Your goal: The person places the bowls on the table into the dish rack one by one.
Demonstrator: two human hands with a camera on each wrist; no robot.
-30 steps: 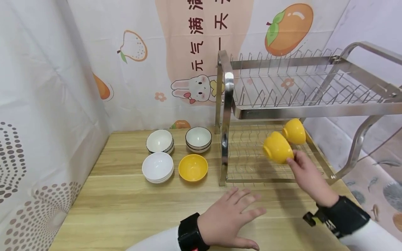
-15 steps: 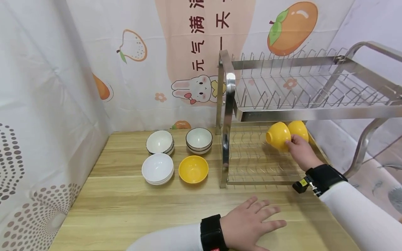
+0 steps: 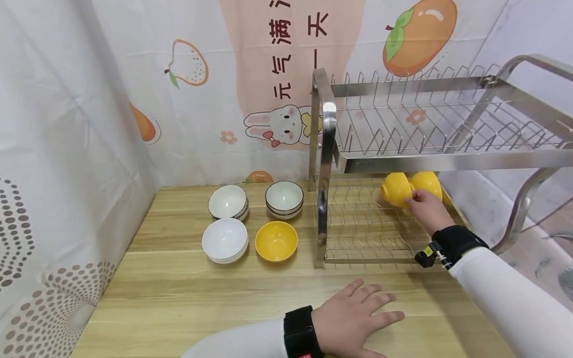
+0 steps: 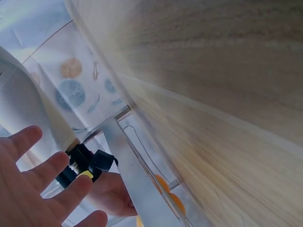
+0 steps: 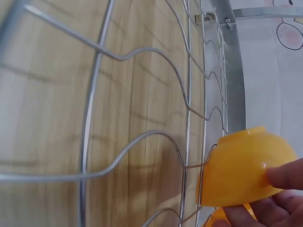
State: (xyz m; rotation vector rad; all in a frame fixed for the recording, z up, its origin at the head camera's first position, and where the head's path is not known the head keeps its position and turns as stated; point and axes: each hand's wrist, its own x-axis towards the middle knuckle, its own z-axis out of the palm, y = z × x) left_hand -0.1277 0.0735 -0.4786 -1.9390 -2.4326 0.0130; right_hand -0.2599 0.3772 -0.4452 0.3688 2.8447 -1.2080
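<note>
In the head view my right hand (image 3: 429,211) pinches a yellow bowl (image 3: 396,190) by its rim, inside the lower tier of a metal dish rack (image 3: 329,149). The bowl is tipped on its side, its base toward the left. Close by on the right stands a second yellow bowl (image 3: 427,184), partly behind the hand. In the right wrist view the held bowl (image 5: 246,165) touches the rack's wires, with thumb and fingers on either side of its wall. My left hand (image 3: 351,318) is spread flat over the table in front of the rack, holding nothing.
Left of the rack, on the wooden table (image 3: 179,298), are a yellow bowl (image 3: 276,241), a stack of white bowls (image 3: 225,240) and two stacks of dark-rimmed bowls (image 3: 284,197). The rack's upper tier (image 3: 447,161) overhangs my right hand. A printed curtain hangs behind.
My right hand has carried the yellow bowl deeper into the lower tier, beside the other yellow bowl. My left hand has shifted right and slightly toward me, still spread.
</note>
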